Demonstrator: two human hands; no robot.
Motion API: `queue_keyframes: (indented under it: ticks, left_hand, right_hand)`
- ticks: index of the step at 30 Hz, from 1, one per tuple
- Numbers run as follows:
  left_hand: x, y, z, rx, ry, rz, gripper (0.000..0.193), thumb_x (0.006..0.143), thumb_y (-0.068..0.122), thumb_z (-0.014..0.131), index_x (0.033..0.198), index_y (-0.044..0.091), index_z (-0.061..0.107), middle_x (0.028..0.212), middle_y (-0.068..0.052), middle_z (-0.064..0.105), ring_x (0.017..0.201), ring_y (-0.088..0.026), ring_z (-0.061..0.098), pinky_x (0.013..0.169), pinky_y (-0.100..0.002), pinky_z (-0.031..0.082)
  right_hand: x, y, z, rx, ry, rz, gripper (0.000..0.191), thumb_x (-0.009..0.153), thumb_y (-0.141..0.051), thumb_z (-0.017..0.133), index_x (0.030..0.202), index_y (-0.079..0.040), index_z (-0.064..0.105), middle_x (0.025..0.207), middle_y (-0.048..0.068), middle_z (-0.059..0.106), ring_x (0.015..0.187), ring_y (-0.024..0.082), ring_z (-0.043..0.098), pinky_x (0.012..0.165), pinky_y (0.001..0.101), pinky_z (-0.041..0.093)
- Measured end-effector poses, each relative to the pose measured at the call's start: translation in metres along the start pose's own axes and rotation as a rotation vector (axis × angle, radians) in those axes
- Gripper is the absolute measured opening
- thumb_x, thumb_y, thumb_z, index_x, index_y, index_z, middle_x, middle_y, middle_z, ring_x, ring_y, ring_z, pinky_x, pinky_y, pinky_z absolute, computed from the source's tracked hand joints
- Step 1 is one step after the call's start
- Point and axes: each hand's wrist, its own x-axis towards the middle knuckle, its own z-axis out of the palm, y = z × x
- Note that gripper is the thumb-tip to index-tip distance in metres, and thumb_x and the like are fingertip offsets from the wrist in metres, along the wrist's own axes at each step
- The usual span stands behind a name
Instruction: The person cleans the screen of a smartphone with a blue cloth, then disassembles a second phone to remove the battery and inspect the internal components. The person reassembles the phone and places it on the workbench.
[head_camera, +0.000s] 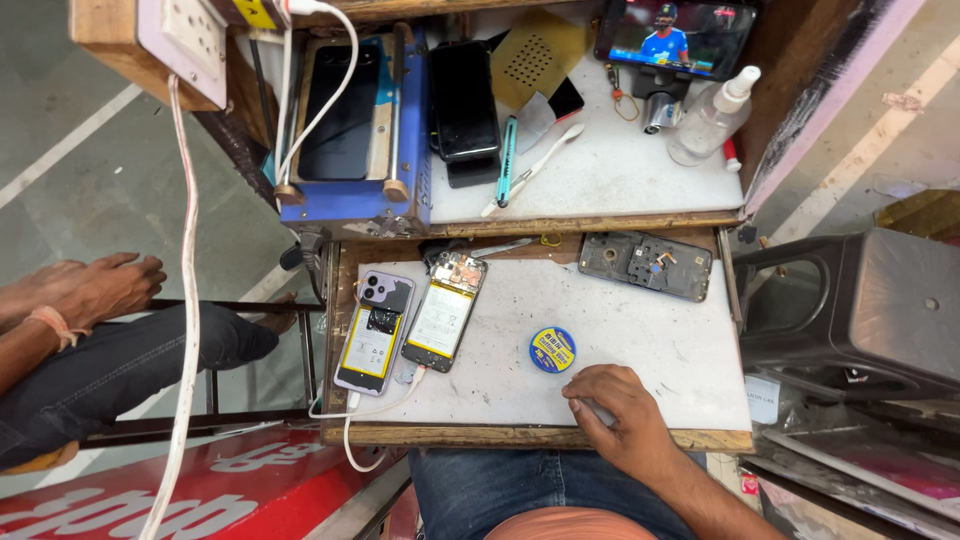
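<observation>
Right grip (612, 408) curled on small grey object, near edge of white worktop (640, 330); round blue-yellow labelled tin (552, 350) just beside.

**Clearance and Obstructions on the Tabletop**

The tabletop (640, 350) is bare across its centre and right side. Obstructions: two opened phones (410, 320) along the left edge, a cable (375, 408) at the near-left corner, a phone frame (645, 265) at the far edge, and a round blue tin (552, 350) near the middle. The right hand (615, 405) occupies the near edge, just beside the tin.
</observation>
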Motion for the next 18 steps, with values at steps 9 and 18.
queue_keyframes:
  ticks: [9,18]
  left_hand:
    - [-0.012,-0.006,0.002,-0.004,0.007,-0.040,0.018,0.091,0.022,0.071,0.105,0.010,0.073,0.096,-0.012,0.077,0.079,-0.030,0.075,0.069,-0.041,0.058]
    - [-0.006,-0.036,0.025,-0.004,0.022,-0.044,0.018,0.091,0.022,0.070,0.103,0.010,0.073,0.095,-0.012,0.077,0.081,-0.031,0.075,0.070,-0.042,0.058]
  right_hand:
    - [-0.004,-0.001,0.000,0.003,0.000,0.001,0.015,0.083,-0.005,0.074,0.097,-0.008,0.074,0.096,0.007,0.077,0.100,0.024,0.071,0.091,0.0374,0.050]
    - [-0.005,-0.002,0.000,-0.025,-0.012,-0.035,0.015,0.082,-0.007,0.074,0.097,-0.008,0.074,0.096,0.006,0.077,0.100,0.024,0.071,0.091,0.0375,0.049]
